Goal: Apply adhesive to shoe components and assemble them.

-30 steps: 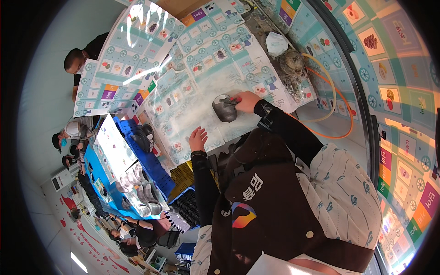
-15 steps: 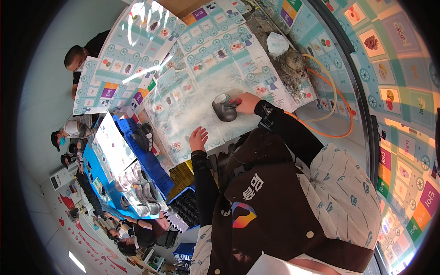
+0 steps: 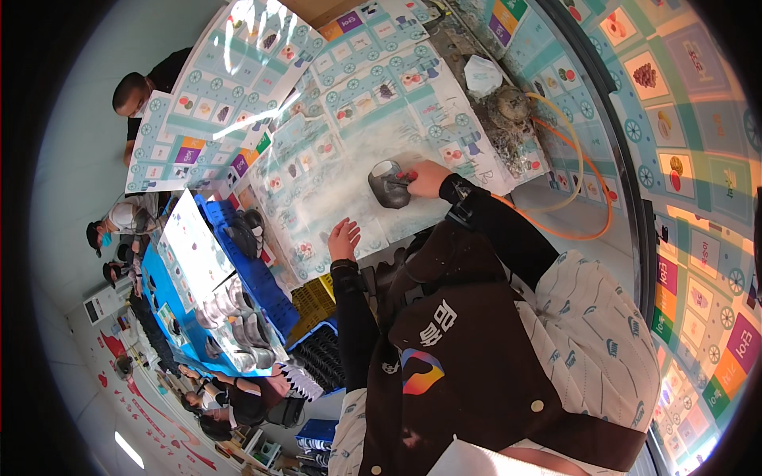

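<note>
A dark grey, glossy shoe-like piece (image 3: 389,189) with a pale opening at its top rests on the paper-covered table (image 3: 341,190). My right hand (image 3: 429,179) is closed at its right side, fingers bent around a small red thing (image 3: 410,175) that touches the piece. Most of this red thing is hidden by the fingers, so its kind cannot be made out. Apart from the piece, at the table's near edge to the left, my left hand (image 3: 344,238) holds nothing, its fingers loosely curled and slightly apart.
A dusty ledge at the far right bears a white crumpled paper (image 3: 482,75) and a round grimy fitting (image 3: 512,105); an orange hose (image 3: 607,210) loops nearby. Leftward are a blue crate (image 3: 252,274) with dark shoes, several grey shoes (image 3: 252,329), a yellow crate (image 3: 315,309) and other people.
Both my hands and the grey piece stay almost where they were. The whole view has shifted very slightly.
</note>
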A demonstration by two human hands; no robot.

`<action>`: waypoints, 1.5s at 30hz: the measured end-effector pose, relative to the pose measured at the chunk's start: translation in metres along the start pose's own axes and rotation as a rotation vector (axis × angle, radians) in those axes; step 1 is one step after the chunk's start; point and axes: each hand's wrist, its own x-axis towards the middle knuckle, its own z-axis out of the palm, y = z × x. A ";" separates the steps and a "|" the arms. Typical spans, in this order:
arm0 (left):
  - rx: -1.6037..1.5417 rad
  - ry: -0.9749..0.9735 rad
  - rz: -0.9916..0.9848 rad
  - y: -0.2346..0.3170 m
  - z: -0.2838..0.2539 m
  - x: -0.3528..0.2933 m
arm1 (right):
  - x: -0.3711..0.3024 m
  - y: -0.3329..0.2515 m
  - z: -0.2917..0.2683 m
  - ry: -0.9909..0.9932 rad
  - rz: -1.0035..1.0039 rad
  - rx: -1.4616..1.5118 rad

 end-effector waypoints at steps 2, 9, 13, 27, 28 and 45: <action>0.023 -0.028 -0.004 0.004 0.008 0.000 | 0.007 0.018 0.009 0.132 -0.043 0.061; -0.024 0.023 0.004 -0.002 -0.003 -0.003 | -0.001 -0.001 -0.007 -0.197 -0.015 -0.072; -0.025 0.019 0.006 -0.002 -0.004 -0.002 | -0.001 -0.004 -0.005 -0.048 -0.007 -0.156; 0.099 0.231 0.275 -0.027 0.019 0.044 | -0.013 -0.001 -0.008 0.194 -0.015 -0.002; 0.092 0.267 0.338 -0.026 0.022 0.044 | -0.016 -0.006 -0.011 0.181 -0.018 -0.007; 1.189 0.423 -0.064 0.028 0.228 0.014 | -0.062 0.142 -0.018 0.635 -0.085 -0.255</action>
